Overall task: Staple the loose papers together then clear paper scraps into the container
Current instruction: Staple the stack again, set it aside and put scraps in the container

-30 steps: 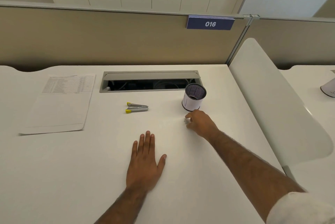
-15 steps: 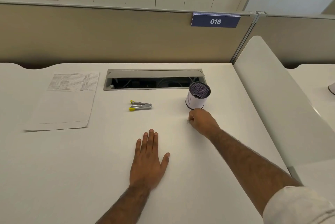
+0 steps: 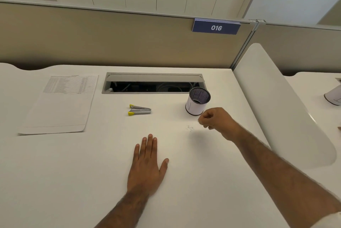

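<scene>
Our right hand (image 3: 215, 122) has risen off the tabletop (image 3: 73, 172) — now pinching a tiny scrap (image 3: 198, 121) beside the mesh cup (image 3: 197, 101); our left hand (image 3: 147, 167) stays spread flat.

bare desk (image 3: 92, 172) between stapler (image 3: 140, 109) and container (image 3: 195, 107), divider (image 3: 276, 108) rightward

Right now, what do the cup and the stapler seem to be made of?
Cup: likely dark metal mesh, going by the fine grid at its rim, wrapped in matte white paper. Stapler: shiny bare metal body; the yellow tips look like plastic.
</scene>
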